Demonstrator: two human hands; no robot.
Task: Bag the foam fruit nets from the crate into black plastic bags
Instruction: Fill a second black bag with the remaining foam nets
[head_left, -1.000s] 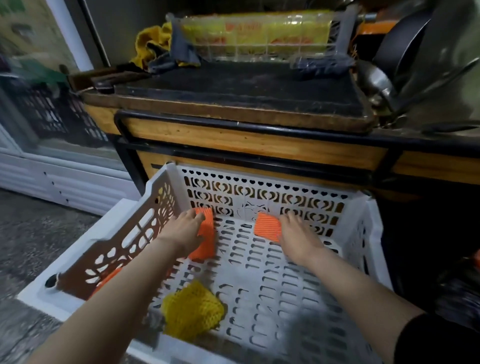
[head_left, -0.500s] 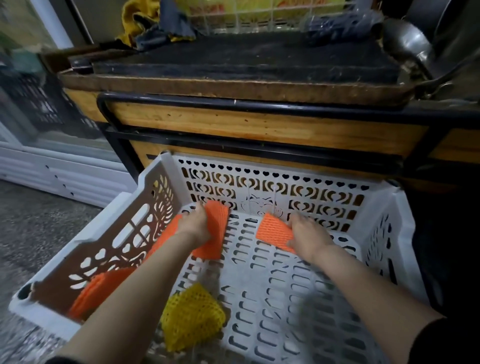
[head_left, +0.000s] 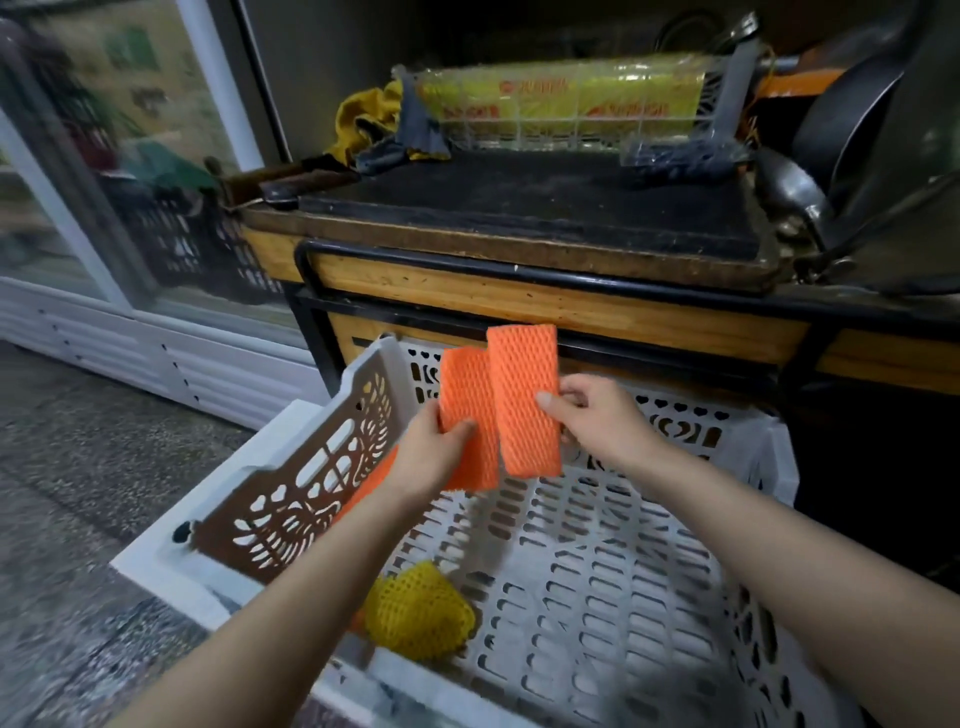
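Yellow foam net (head_left: 418, 618): lying on the floor of the white crate (head_left: 623, 597), near left.
Left hand (head_left: 431, 449): arm reaching in from the near left; thumb pressed on the front of its net, fingers curled behind.
Left orange net (head_left: 465, 410): upright above the crate's far left, right edge overlapped by its neighbour.
Right orange net (head_left: 524, 395): upright, slightly higher, touching the left one.
Right hand (head_left: 592, 415): arm from the near right; pinches that net's right edge, thumb in front.
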